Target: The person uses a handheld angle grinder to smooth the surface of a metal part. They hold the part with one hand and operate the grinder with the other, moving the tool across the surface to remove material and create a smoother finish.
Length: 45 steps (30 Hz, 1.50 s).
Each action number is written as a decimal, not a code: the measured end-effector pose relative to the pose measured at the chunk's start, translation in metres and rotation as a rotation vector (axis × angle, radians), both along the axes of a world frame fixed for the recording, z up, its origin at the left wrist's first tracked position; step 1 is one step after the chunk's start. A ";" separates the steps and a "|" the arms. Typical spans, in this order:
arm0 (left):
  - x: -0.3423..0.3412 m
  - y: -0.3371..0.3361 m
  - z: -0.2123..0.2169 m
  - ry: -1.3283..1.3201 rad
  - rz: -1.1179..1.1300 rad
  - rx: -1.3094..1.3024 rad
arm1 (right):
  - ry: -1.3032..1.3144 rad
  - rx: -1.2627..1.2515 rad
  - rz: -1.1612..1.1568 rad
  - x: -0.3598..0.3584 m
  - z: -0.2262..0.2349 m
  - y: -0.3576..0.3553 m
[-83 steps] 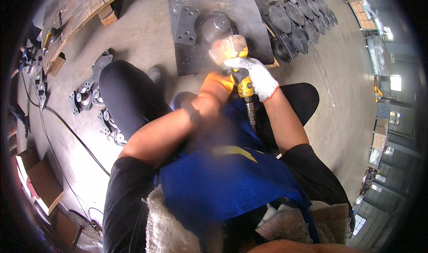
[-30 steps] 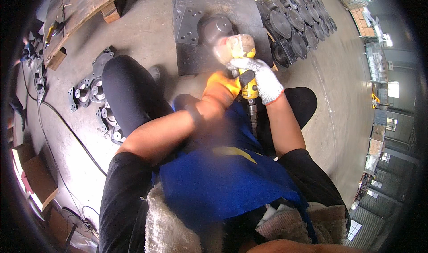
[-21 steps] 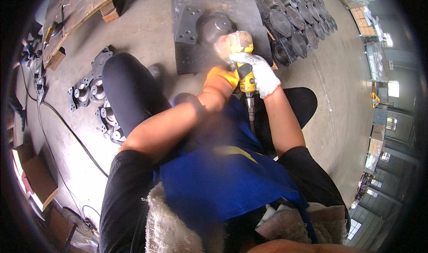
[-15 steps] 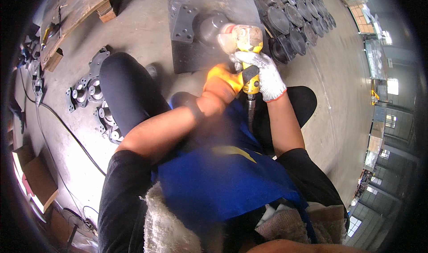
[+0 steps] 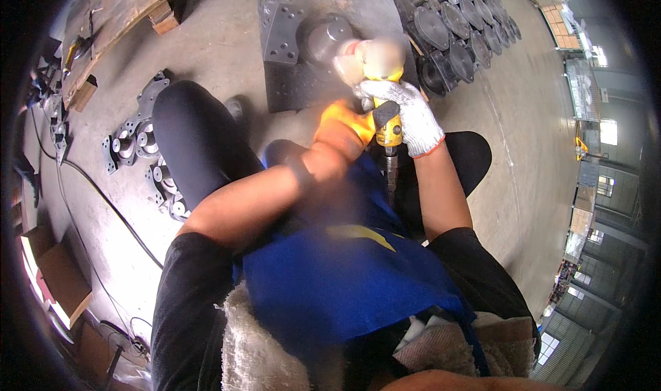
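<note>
Right hand point(image 5: 406, 115), white glove, wrapped round yellow grinder point(image 5: 387, 119); left hand point(image 5: 344, 126), orange glove, closed on tool body. Blurred disc point(image 5: 368, 57) meets dark metal casting point(image 5: 323, 40) on concrete floor point(image 5: 227, 47). Risks: disc snagging boss edge, kickback toward knees; air hose point(image 5: 391, 177) fouling lap.

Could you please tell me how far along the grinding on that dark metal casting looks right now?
Done: cannot tell; the casting shows no clear finished area. In hand: both gloved hands grip the yellow grinder, right hand on its body, left hand beside it, with the blurred wheel at the round hub. Left: a row of similar castings lies beyond, more parts at the left.
</note>
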<state>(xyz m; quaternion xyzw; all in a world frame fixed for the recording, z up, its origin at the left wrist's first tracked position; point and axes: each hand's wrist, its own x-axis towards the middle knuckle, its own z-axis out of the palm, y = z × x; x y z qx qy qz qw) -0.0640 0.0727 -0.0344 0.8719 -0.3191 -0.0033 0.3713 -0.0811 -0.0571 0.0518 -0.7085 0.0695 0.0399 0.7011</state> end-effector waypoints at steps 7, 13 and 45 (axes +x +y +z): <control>0.003 0.011 0.010 -0.260 -0.245 0.249 | 0.052 -0.075 0.072 0.003 -0.032 -0.016; 0.006 0.008 -0.001 -0.224 -0.236 0.301 | 0.200 0.121 -0.022 0.007 -0.025 -0.007; 0.006 0.014 0.014 -0.230 -0.132 0.191 | 0.286 0.219 -0.102 0.013 -0.008 0.007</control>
